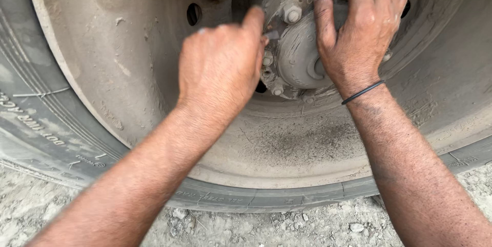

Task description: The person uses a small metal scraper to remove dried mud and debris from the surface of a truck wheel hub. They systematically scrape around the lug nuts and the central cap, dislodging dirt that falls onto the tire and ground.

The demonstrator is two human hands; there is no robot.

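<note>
Left hand (220,70) pinches a small part at the dusty grey metal wheel hub (300,52); open right hand (361,31) braces the hub's top edge.

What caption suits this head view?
Two dusty hands work at a truck wheel hub: left hand pinching at a hub bolt, right hand spread over the hub.

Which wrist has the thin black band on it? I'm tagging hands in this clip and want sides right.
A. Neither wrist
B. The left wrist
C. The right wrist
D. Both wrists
C: the thin black band circles the wrist of the right hand, which lies spread on the wheel hub; the left hand has a bare wrist.
</note>
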